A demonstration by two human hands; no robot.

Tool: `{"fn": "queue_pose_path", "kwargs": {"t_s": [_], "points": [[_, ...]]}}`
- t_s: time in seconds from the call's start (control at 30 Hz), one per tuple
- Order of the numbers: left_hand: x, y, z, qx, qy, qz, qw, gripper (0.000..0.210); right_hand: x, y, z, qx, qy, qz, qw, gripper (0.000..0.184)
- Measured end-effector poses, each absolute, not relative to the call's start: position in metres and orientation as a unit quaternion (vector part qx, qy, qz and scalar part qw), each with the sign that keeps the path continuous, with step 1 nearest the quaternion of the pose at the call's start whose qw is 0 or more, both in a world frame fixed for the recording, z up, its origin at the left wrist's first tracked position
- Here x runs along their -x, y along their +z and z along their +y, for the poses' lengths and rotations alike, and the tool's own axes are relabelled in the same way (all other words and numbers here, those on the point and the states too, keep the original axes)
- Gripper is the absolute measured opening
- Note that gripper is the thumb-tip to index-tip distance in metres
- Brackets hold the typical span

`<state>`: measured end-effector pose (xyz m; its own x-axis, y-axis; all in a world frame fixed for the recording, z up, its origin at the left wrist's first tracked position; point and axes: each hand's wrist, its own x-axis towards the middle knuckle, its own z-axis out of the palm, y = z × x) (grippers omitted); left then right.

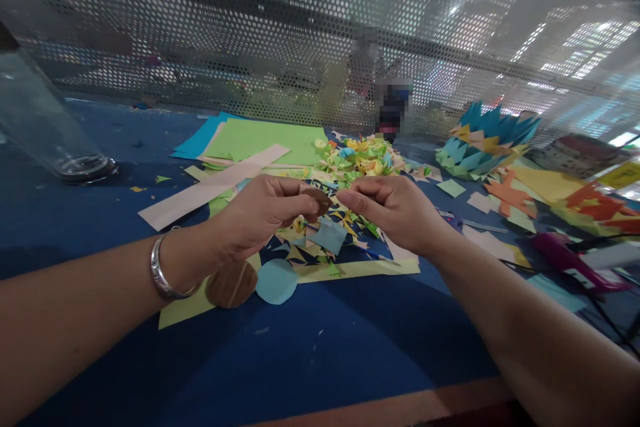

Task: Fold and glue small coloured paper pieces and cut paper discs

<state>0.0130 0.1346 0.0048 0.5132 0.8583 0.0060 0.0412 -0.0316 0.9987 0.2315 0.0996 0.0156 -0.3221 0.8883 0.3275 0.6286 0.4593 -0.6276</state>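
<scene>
My left hand (pixel 265 213) pinches a small brown disc (pixel 321 200) between thumb and fingers. Close by on the right, my right hand (pixel 395 207) has its fingertips pressed together, and what they hold, if anything, is too small to make out. Below the hands lie a light blue paper square (pixel 329 235) and many cut paper scraps. A larger brown disc (pixel 233 283), partly behind my left wrist, rests beside a light blue paper circle (pixel 277 281). A thin blue-handled tool (pixel 373 253) lies under my right hand.
Green paper sheets (pixel 275 137) and a pink strip (pixel 215 187) lie at the back left. Folded paper pieces (pixel 360 157) form a pile beyond my hands. A glass jar (pixel 45 113) stands left. Spiky blue paper shapes (pixel 480 143) and a purple glue gun (pixel 575 260) are right.
</scene>
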Motion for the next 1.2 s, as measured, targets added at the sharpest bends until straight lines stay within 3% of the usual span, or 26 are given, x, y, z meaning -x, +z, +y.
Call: {"fn": "queue_pose_path", "kwargs": {"t_s": [0.33,0.57,0.73,0.93,1.2], "points": [[-0.012,0.003,0.131,-0.739,0.302,0.343,0.495,0.016,-0.221,0.008,0.098,0.473,0.299,-0.736,0.381,0.036],[-0.014,0.004,0.127,-0.718,0.308,0.361,0.509,0.015,-0.218,0.005,0.099,0.456,0.305,-0.736,0.396,0.024],[-0.015,-0.002,0.13,-0.643,0.352,0.351,0.583,0.017,-0.217,0.009,0.097,0.466,0.287,-0.726,0.417,0.024],[-0.017,-0.006,0.128,-0.61,0.394,0.338,0.599,0.025,-0.216,0.009,0.098,0.457,0.276,-0.718,0.446,0.026],[-0.016,-0.002,0.128,-0.611,0.401,0.331,0.597,0.024,-0.221,0.007,0.097,0.463,0.297,-0.703,0.45,0.045]]}}
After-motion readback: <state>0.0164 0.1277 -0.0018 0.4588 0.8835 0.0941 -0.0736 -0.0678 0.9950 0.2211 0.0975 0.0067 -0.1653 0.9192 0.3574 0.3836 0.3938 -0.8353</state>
